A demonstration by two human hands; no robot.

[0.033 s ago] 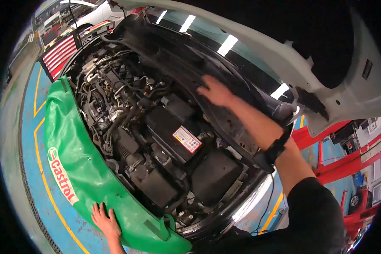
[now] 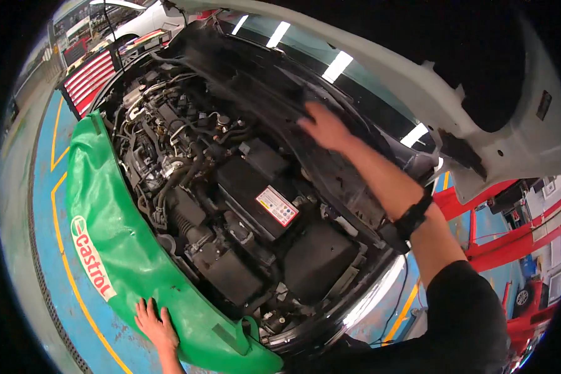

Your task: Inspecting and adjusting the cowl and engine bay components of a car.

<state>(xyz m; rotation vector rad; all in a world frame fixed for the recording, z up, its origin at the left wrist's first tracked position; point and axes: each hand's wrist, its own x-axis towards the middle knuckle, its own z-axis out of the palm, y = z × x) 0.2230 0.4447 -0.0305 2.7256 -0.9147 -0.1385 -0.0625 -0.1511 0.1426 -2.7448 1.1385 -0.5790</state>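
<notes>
My left hand (image 2: pixel 158 327) lies flat, fingers spread, on a green fender cover (image 2: pixel 124 243) draped over the car's front edge. My right hand (image 2: pixel 325 126) reaches across the engine bay to the black cowl panel (image 2: pixel 274 118) below the windshield. Its fingers are stretched out, slightly blurred, with nothing seen in them; whether they touch the panel I cannot tell. Between my arms lies the engine (image 2: pixel 162 134), with hoses and wiring around it. Nearer my right forearm is a black car battery (image 2: pixel 243 187) with a white and red label. A black box-shaped cover (image 2: pixel 318 258) sits beside it.
The raised hood (image 2: pixel 380 59) hangs over the right side. A red tool chest (image 2: pixel 88 84) stands beyond the far left corner of the car. Red lift parts (image 2: pixel 498 243) are at right. A dark cable (image 2: pixel 400 299) hangs beside the right fender.
My right hand and forearm have shifted slightly to the right along the cowl panel. My left hand stays in place on the fender cover.
</notes>
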